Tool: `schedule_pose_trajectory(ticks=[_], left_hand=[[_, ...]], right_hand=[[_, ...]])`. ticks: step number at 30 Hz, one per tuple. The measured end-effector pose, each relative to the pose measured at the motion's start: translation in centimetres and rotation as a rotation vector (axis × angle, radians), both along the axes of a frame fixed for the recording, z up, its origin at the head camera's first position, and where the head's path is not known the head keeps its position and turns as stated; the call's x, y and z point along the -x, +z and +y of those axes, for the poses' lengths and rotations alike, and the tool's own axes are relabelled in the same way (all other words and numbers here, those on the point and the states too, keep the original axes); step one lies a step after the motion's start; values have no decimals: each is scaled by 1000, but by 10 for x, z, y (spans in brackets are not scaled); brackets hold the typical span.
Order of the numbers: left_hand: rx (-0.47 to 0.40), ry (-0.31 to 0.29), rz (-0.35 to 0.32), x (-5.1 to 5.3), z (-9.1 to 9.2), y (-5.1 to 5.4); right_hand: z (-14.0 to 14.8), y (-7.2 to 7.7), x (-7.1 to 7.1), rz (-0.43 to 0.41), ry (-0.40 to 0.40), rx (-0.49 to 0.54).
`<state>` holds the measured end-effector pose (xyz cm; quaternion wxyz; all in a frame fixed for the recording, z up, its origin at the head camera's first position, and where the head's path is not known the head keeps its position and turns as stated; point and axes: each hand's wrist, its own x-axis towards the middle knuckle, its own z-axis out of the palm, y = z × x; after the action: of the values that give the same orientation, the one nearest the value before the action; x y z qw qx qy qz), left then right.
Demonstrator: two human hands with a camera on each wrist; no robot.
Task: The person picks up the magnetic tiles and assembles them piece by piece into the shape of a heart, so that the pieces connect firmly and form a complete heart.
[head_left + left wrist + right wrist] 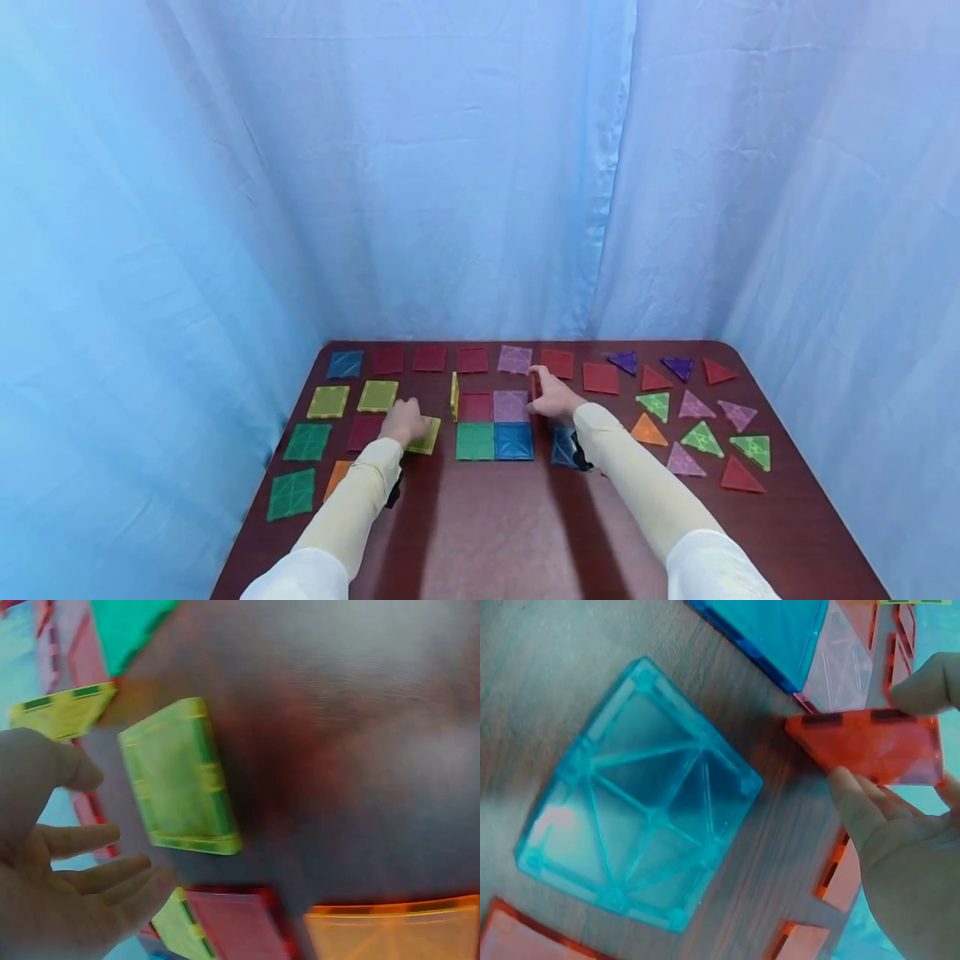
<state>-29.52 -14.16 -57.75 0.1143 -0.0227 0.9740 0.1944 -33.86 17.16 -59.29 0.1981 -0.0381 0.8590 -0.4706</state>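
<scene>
In the head view, a four-square base (494,425) looks complete on the counter (487,533), one upright tile (454,397) at its left edge, loose tiles (327,402) unused around. In the left wrist view, the left hand (75,907) has spread, empty fingers (112,875) near a yellow square (180,776). In the right wrist view, the right hand (900,847) pinches a red tile (877,746) beside the base, seemingly unplaced.

Bright light; two dark shadows (415,517) streak the table (491,533); glare and blur in left wrist view.
</scene>
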Motion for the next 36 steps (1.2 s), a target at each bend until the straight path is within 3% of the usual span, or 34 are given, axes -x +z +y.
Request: schedule_pose_trajectory(ticks=[4, 7, 11, 16, 25, 31, 36], left_hand=[[117, -46, 25, -9, 2, -14], [188, -62, 52, -11, 8, -22], [225, -51, 86, -11, 13, -26], [208, -44, 90, -10, 15, -27], [117, -162, 81, -5, 12, -24], [88, -196, 143, -2, 9, -19], [85, -148, 229, 6, -2, -10]], right_hand=[[2, -4, 0, -22, 20, 37], [4, -8, 1, -2, 44, 8], [5, -11, 1, 32, 48, -22], [5, -10, 1, 50, 33, -54], [7, -11, -1, 55, 44, -79], [6, -10, -5, 43, 43, -121], [2, -7, -8, 28, 40, -123]])
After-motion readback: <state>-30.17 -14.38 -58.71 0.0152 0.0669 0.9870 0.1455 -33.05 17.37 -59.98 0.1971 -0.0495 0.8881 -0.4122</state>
